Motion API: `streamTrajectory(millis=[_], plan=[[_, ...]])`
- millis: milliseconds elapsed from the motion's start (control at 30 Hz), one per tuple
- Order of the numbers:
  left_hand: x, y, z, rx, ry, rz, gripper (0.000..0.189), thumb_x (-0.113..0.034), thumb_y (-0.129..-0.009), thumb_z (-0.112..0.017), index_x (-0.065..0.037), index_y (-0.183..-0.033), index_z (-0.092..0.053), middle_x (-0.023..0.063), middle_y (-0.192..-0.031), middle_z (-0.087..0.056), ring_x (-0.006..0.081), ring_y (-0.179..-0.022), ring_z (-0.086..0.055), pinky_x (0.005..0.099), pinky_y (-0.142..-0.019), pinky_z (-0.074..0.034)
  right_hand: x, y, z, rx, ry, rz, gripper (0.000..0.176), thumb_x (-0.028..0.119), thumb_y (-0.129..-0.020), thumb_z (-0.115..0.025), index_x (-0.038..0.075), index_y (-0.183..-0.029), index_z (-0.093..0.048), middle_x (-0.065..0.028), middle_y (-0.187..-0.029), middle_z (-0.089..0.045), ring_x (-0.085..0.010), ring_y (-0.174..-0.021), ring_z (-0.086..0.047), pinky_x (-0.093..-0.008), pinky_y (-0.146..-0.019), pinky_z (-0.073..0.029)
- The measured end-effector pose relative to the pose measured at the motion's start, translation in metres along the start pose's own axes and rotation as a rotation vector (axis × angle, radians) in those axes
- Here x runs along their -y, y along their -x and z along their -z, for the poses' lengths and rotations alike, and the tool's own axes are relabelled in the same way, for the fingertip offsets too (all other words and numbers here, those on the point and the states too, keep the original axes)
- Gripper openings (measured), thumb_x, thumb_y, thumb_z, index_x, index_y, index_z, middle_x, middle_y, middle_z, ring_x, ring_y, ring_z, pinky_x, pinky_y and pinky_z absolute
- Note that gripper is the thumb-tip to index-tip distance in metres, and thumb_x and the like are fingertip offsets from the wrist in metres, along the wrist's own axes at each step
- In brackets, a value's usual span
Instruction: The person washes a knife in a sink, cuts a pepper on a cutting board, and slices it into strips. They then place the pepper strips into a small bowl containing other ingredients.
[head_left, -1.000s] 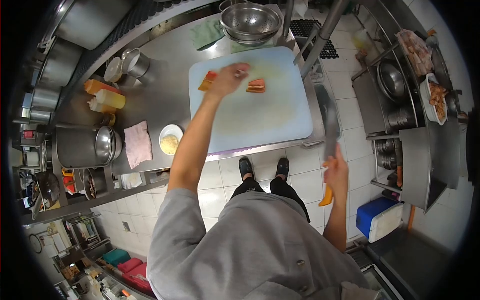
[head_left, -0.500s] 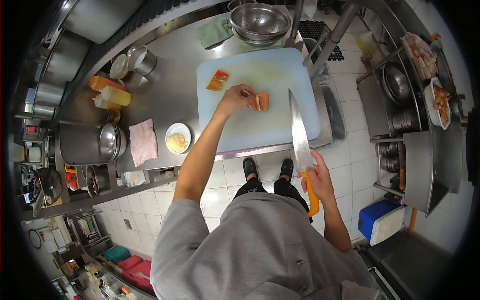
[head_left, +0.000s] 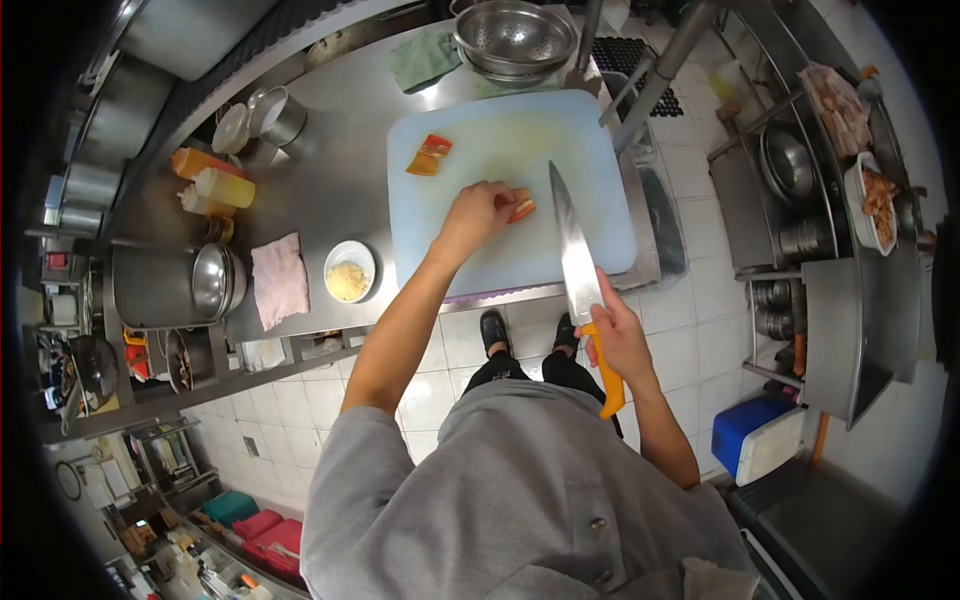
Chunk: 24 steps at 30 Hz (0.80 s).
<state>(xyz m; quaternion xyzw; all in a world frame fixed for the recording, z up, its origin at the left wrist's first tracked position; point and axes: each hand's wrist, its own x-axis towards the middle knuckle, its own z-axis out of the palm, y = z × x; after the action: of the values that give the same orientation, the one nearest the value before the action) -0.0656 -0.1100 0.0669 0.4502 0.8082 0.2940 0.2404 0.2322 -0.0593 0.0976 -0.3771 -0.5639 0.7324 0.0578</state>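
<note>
My left hand (head_left: 482,218) rests on the white cutting board (head_left: 450,265), fingers curled down on a red-orange pepper piece (head_left: 523,205). Part of that piece is hidden under the fingertips. In my right hand (head_left: 617,335) is a large kitchen knife (head_left: 575,250) with a yellow handle. Its blade points away from me over the board, just right of the pepper piece and apart from it. Other pepper pieces (head_left: 428,155), red and orange, lie at the board's far left.
A white bowl of something pale and chopped (head_left: 348,272) and a pink cloth (head_left: 281,282) are left of the board. Metal colanders (head_left: 515,45) and a green cloth (head_left: 424,62) stand behind it. Squeeze bottles (head_left: 222,188) are farther left; a steel post (head_left: 660,80) rises at the right.
The knife and my right hand have moved left, closer to the pepper piece. My left fingers have curled further over that piece and cover more of it.
</note>
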Motion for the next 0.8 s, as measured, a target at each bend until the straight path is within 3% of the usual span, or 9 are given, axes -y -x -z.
streamTrajectory(millis=[67, 133, 200, 300, 600, 800], plan=[[-0.009, 0.01, -0.011, -0.322, -0.237, -0.19, 0.027, -0.014, -0.082, -0.074, -0.005, -0.107, -0.07, 0.0153, -0.096, -0.069, 0.0301, -0.086, -0.068, 0.0396, -0.081, -0.054, 0.004, 0.001, -0.011, 0.008, 0.002, -0.01, 0.056, 0.012, -0.106, -0.043, 0.02, -0.159, -0.028, -0.0091, -0.075, -0.062, -0.0084, -0.045, -0.049, -0.0257, -0.043, -0.045], [-0.009, 0.009, -0.011, -0.371, -0.286, -0.231, 0.026, -0.013, -0.082, -0.072, -0.005, -0.107, -0.07, 0.0159, -0.094, -0.07, 0.0304, -0.083, -0.069, 0.0394, -0.079, -0.054, 0.007, -0.001, -0.02, 0.024, 0.011, -0.008, 0.056, 0.012, -0.106, -0.042, 0.021, -0.159, -0.028, -0.0087, -0.075, -0.062, -0.0081, -0.045, -0.049, -0.0253, -0.043, -0.045], [-0.002, -0.001, -0.003, -0.151, -0.145, -0.12, 0.027, -0.013, -0.083, -0.071, -0.005, -0.109, -0.07, 0.0167, -0.09, -0.071, 0.0314, -0.08, -0.07, 0.0395, -0.076, -0.055, 0.006, -0.006, -0.024, 0.013, 0.041, 0.012, 0.055, 0.012, -0.105, -0.043, 0.021, -0.158, -0.029, -0.0083, -0.073, -0.062, -0.008, -0.045, -0.048, -0.026, -0.044, -0.045], [-0.009, 0.006, 0.004, -0.052, -0.067, 0.085, 0.033, -0.014, -0.083, -0.069, -0.004, -0.115, -0.067, 0.0176, -0.086, -0.072, 0.0341, -0.078, -0.071, 0.0412, -0.074, -0.055, 0.007, -0.009, -0.027, 0.001, 0.076, 0.018, 0.056, 0.013, -0.105, -0.044, 0.021, -0.158, -0.029, -0.0083, -0.073, -0.062, -0.0083, -0.044, -0.048, -0.0268, -0.044, -0.045], [-0.02, 0.03, -0.023, -0.186, -0.17, 0.036, 0.041, -0.012, -0.084, -0.063, -0.003, -0.125, -0.06, 0.0201, -0.079, -0.07, 0.0375, -0.074, -0.069, 0.0454, -0.072, -0.055, 0.0, -0.023, -0.025, -0.029, 0.245, 0.003, 0.052, 0.013, -0.104, -0.045, 0.021, -0.155, -0.037, -0.0094, -0.072, -0.064, -0.0099, -0.044, -0.051, -0.0286, -0.044, -0.049], [-0.021, 0.029, -0.033, -0.219, -0.128, -0.011, 0.039, -0.01, -0.086, -0.061, -0.002, -0.123, -0.059, 0.0218, -0.08, -0.069, 0.0397, -0.074, -0.068, 0.0476, -0.07, -0.054, -0.006, -0.028, -0.018, -0.027, 0.267, 0.013, 0.051, 0.012, -0.104, -0.043, 0.018, -0.154, -0.038, -0.0087, -0.07, -0.063, -0.0111, -0.041, -0.051, -0.0284, -0.043, -0.049]])
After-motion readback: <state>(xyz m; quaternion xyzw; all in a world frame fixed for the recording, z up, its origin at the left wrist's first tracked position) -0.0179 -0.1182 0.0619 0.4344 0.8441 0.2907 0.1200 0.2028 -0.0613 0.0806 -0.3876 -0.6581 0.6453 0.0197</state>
